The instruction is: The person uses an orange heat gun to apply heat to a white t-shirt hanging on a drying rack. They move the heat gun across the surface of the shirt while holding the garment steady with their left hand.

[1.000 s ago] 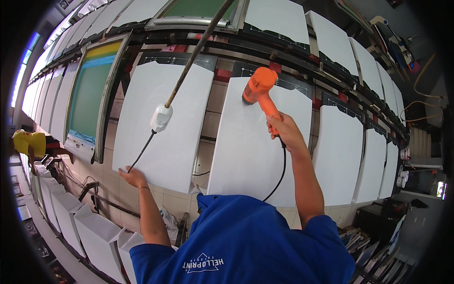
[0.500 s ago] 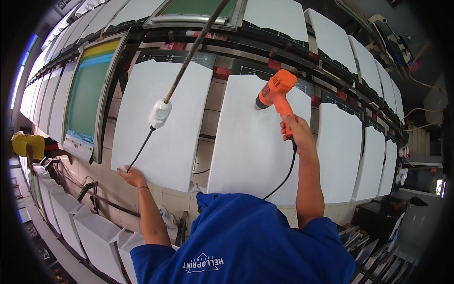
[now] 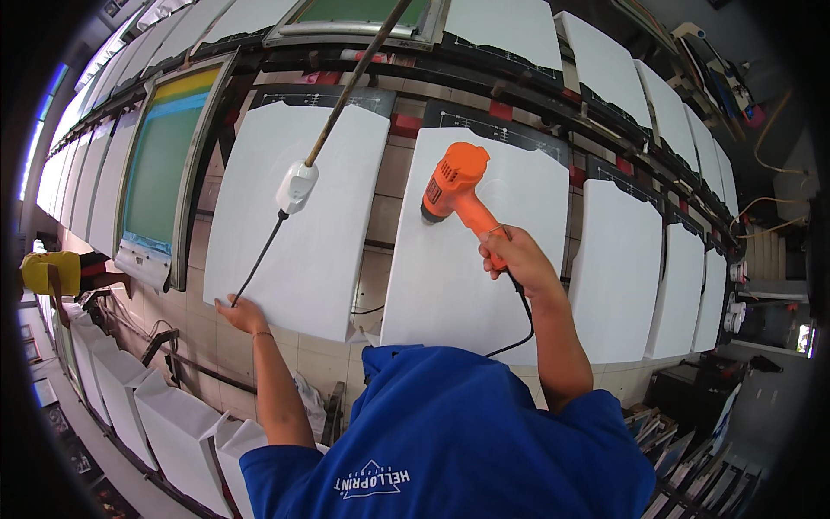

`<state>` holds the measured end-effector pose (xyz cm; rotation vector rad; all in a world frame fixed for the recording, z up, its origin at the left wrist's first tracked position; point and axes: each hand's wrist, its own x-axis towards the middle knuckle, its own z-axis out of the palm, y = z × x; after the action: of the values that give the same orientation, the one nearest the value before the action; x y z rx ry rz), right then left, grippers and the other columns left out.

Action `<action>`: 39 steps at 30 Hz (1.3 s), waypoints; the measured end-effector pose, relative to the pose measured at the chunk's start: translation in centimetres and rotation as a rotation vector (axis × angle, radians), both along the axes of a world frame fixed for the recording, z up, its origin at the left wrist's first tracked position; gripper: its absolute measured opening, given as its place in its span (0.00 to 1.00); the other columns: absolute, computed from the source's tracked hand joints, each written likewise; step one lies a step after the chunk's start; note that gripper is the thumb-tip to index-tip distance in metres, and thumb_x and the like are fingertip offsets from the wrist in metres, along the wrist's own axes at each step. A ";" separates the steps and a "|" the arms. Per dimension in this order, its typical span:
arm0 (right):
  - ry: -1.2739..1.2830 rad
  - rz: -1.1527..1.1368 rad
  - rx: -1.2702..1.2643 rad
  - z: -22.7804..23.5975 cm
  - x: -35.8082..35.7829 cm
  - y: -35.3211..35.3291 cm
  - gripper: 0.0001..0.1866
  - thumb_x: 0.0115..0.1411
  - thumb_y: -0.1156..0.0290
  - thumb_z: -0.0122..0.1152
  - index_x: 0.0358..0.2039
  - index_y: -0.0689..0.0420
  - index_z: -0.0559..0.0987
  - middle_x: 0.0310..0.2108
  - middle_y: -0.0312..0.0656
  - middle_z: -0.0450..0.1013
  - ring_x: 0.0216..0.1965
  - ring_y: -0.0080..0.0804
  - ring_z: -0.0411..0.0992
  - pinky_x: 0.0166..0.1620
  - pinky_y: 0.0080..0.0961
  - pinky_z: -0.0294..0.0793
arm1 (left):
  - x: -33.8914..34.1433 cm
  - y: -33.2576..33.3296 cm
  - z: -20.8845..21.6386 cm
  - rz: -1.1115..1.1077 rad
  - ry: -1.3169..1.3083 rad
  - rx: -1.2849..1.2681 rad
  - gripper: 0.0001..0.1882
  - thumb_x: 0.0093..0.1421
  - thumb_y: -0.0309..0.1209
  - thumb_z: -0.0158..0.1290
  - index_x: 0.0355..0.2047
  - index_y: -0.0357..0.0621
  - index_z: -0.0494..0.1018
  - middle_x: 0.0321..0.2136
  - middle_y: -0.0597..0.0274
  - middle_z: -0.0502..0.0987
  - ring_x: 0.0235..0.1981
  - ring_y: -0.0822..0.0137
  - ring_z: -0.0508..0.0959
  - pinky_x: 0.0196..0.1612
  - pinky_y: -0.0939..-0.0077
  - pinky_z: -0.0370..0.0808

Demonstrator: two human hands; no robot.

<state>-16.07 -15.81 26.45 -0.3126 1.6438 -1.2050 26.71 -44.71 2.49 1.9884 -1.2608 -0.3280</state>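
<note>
My right hand (image 3: 521,259) is wrapped round the handle of an orange heat gun (image 3: 456,180). Its dark nozzle points down at the white-covered board (image 3: 450,294) in front of me; whether it touches cannot be told. At the near left corner of the neighbouring white-covered board (image 3: 259,199), my left hand (image 3: 244,315) holds a thin black cord (image 3: 259,257). That cord runs up to a white socket connector (image 3: 297,188), which hangs at the end of a long brown rod-like line (image 3: 353,91). A second black cord (image 3: 526,324) trails from the heat gun's handle toward my blue shirt.
More white-covered boards (image 3: 618,268) line the long table rails. A framed screen with green mesh (image 3: 173,169) leans at the left, another screen (image 3: 363,10) lies at the far side. A person in yellow (image 3: 52,272) stands at the far left. Flat panels (image 3: 692,450) stack at lower right.
The heat gun in my right hand has moved left and slightly nearer over the same board. My left hand stays put on the cord. The person in yellow shows more.
</note>
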 end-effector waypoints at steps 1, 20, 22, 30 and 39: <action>0.034 0.022 -0.018 -0.4 0.6 0.1 0.14 0.59 0.63 0.58 0.35 0.61 0.71 0.24 0.34 0.68 0.22 0.19 0.68 0.24 0.18 0.68 | 0.0 -0.1 0.0 0.000 -0.007 0.001 0.27 0.67 0.36 0.41 0.60 0.28 0.56 0.57 0.35 0.63 0.57 0.42 0.66 0.60 0.60 0.64; 0.039 -0.074 0.037 -0.2 1.2 5.0 0.13 0.59 0.63 0.56 0.33 0.61 0.72 0.24 0.35 0.68 0.23 0.20 0.68 0.25 0.19 0.68 | -0.1 0.3 0.1 0.015 -0.027 0.058 0.27 0.67 0.37 0.38 0.60 0.29 0.56 0.57 0.37 0.63 0.55 0.43 0.69 0.59 0.60 0.65; 0.131 -0.144 0.054 -0.4 -0.3 4.8 0.15 0.58 0.61 0.57 0.34 0.62 0.72 0.23 0.34 0.68 0.24 0.20 0.69 0.25 0.19 0.69 | -0.1 0.4 0.3 0.019 -0.044 0.068 0.27 0.67 0.37 0.38 0.60 0.30 0.56 0.57 0.37 0.63 0.54 0.43 0.69 0.58 0.60 0.66; 0.078 -0.152 -0.017 -0.3 -4.9 4.2 0.14 0.60 0.61 0.56 0.33 0.59 0.72 0.24 0.34 0.68 0.24 0.20 0.68 0.24 0.18 0.68 | -0.4 0.1 0.7 0.027 -0.084 0.107 0.27 0.67 0.37 0.38 0.61 0.31 0.55 0.58 0.37 0.63 0.55 0.43 0.69 0.59 0.59 0.66; 0.153 -0.247 0.002 -1.0 -6.4 2.7 0.15 0.59 0.58 0.58 0.32 0.58 0.72 0.24 0.32 0.68 0.24 0.18 0.68 0.26 0.18 0.68 | -0.3 0.3 0.3 0.010 0.014 0.073 0.27 0.67 0.37 0.38 0.61 0.31 0.55 0.58 0.36 0.62 0.56 0.43 0.68 0.59 0.59 0.65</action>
<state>-22.49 -13.08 25.49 -0.2082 1.8573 -1.3909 26.44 -44.38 2.82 2.0500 -1.2454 -0.3878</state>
